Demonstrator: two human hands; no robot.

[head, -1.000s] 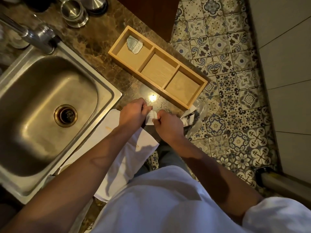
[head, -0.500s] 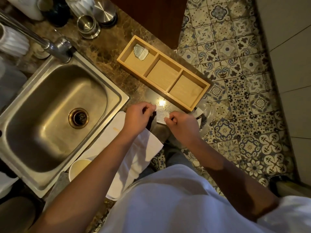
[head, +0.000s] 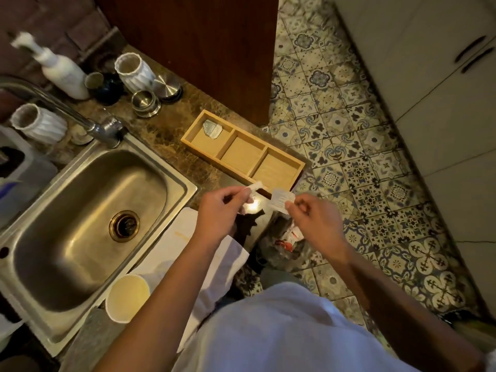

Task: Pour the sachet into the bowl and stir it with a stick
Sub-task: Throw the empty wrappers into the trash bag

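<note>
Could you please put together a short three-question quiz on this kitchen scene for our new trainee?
1. True or false: the sachet is already torn, with one piece in each hand.
2. Which compartment of the wooden tray holds a spare packet: A) the one nearest the hands, B) the middle one, C) the far one?
3. Where does the white cup stand, relative to the sink?

Key
1. True: the left hand pinches the torn-off strip, and the right hand pinches the main part.
2. C.
3. On the counter at the sink's near edge, beside the left forearm.
</note>
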